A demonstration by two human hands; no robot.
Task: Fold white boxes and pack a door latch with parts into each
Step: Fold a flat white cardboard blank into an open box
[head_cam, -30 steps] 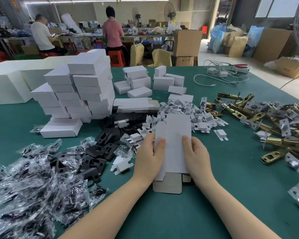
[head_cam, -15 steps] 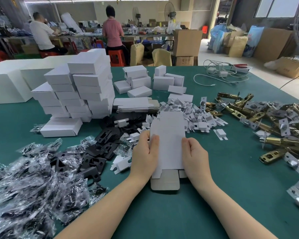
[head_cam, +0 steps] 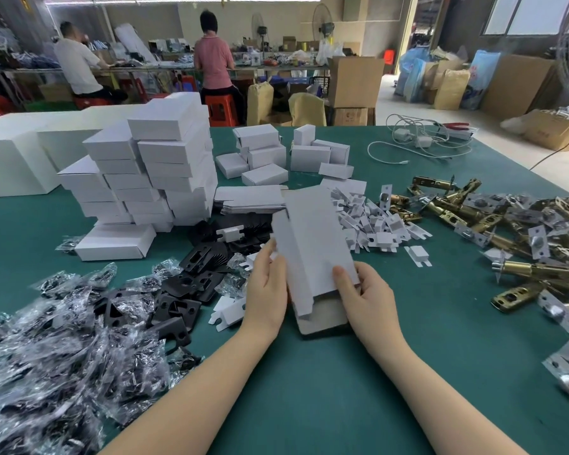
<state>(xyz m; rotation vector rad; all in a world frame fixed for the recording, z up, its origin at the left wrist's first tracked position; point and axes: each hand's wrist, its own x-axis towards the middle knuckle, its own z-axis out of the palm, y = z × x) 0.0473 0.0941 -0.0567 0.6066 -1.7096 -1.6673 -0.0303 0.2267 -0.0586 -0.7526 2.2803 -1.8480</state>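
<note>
**A:** What have your fingers got?

**Me:** My left hand [head_cam: 266, 290] is curled round the left edge of a flat white box blank [head_cam: 312, 244], thumb on the face near me, the other fingers hidden behind it. My right hand [head_cam: 363, 298] pinches the lower right edge, thumb on top, fingers underneath. The blank is lifted off the green table [head_cam: 342, 389] and tilted away from me, with its brown inner flap [head_cam: 322, 318] hanging at the bottom.

**A:** So which step is this?

**Me:** Folding, I'd say, and only the start of it: the blank is not yet squared into a box.

**A:** And next?

**Me:** Probably push the two edges toward each other so the sleeve pops open, then tuck the bottom flap in. After that I'd need a latch [head_cam: 536, 269] from the brass heap on my right, and parts from the black plates [head_cam: 191, 280] and bagged bits [head_cam: 56, 349] on my left. The finished boxes [head_cam: 151, 178] are stacked beyond those
</note>
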